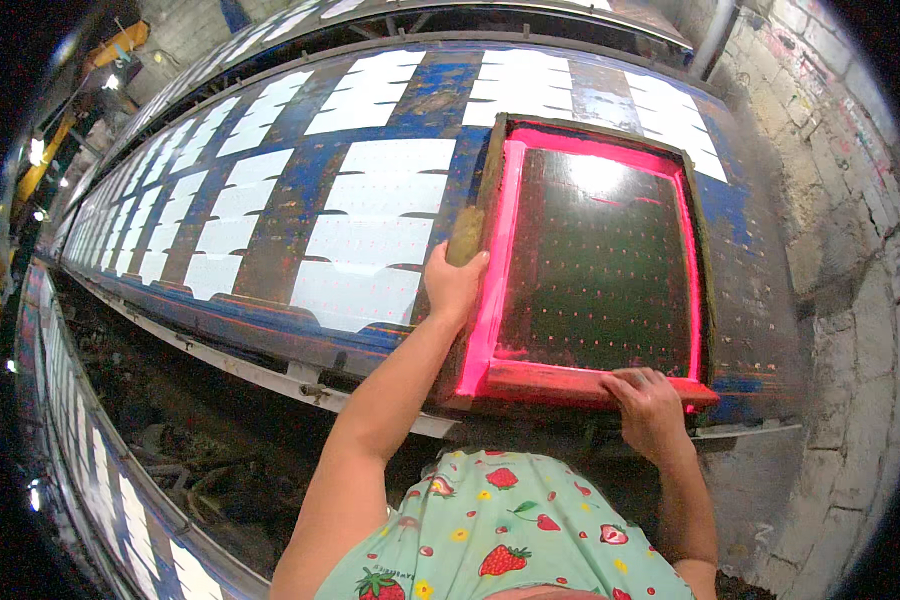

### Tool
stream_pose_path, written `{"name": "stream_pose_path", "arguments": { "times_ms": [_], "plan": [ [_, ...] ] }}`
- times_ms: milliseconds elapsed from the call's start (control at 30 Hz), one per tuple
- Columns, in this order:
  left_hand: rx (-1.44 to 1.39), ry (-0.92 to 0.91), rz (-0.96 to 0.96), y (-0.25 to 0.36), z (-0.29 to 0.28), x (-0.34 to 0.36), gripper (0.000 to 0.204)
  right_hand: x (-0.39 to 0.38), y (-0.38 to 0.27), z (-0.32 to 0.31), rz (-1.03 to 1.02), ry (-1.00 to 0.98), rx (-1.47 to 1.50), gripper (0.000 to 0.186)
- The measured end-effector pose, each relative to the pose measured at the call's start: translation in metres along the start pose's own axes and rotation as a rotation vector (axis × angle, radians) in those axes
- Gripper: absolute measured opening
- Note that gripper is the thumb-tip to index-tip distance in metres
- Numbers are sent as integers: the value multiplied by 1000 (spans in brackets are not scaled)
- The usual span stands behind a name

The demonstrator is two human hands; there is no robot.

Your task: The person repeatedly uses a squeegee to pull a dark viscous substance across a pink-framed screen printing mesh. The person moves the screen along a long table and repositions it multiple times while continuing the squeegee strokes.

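Observation:
A screen-printing frame (pixel 695 200) lies at the right end of a long table, its dark mesh (pixel 600 260) dotted with small light marks and bordered in bright pink ink. My left hand (pixel 455 280) is closed at the frame's left side, around a worn olive-brown piece (pixel 466 236) that looks like a grip; its fingers are partly hidden. My right hand (pixel 652 410) is closed over the pink-smeared near edge (pixel 570 382), fingertips on top and thumb out of sight.
Rows of white cut sheets (pixel 375 235) lie on the blue-and-brown stained table (pixel 435 90), stretching away left. A second table with white sheets (pixel 90 470) curves along the lower left. A rough block wall (pixel 840 330) rises close on the right.

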State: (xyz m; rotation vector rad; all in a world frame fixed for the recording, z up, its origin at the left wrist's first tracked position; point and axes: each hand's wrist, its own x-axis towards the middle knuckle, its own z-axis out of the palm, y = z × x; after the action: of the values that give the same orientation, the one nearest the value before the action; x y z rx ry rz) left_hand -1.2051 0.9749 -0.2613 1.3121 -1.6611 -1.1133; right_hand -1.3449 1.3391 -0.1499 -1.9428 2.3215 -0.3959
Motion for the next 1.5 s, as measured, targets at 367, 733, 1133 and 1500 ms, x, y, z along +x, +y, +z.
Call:
{"name": "stream_pose_path", "arguments": {
  "times_ms": [367,733,1133,1500],
  "plan": [
    [782,-1846,9,37,-350,-156,24,-2,-7,-5,121,-98,-19,36],
    [539,-1421,-736,-77,-378,-284,26,35,24,32,64,142,-149,45],
    [531,-827,-799,-52,-287,-290,27,229,166,43,8,160,-185,46],
    [539,-634,-961,-18,-234,-325,28,385,268,47,8,203,-210,47]
  ]
}}
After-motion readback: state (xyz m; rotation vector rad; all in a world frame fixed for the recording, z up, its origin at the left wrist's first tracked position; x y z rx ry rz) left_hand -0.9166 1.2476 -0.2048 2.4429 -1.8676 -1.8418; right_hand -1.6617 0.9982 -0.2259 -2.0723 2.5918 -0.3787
